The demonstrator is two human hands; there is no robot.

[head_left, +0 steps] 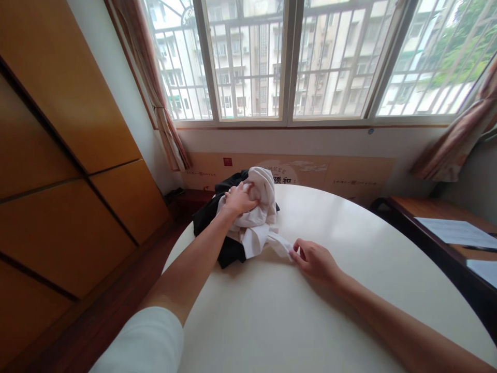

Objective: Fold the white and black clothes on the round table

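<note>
A crumpled white garment (pixel 258 217) lies in a heap on top of a black garment (pixel 217 217) at the far left side of a round cream table (pixel 349 290). My left hand (pixel 238 198) is closed around the upper part of the white garment. My right hand (pixel 316 259) rests on the table and pinches a corner of the same white cloth that trails out toward it.
A wooden wardrobe (pixel 58 155) fills the left side. A wide barred window (pixel 291 57) with curtains runs behind the table. At the right stands a dark desk (pixel 435 228) with sheets of paper (pixel 458 230) on it.
</note>
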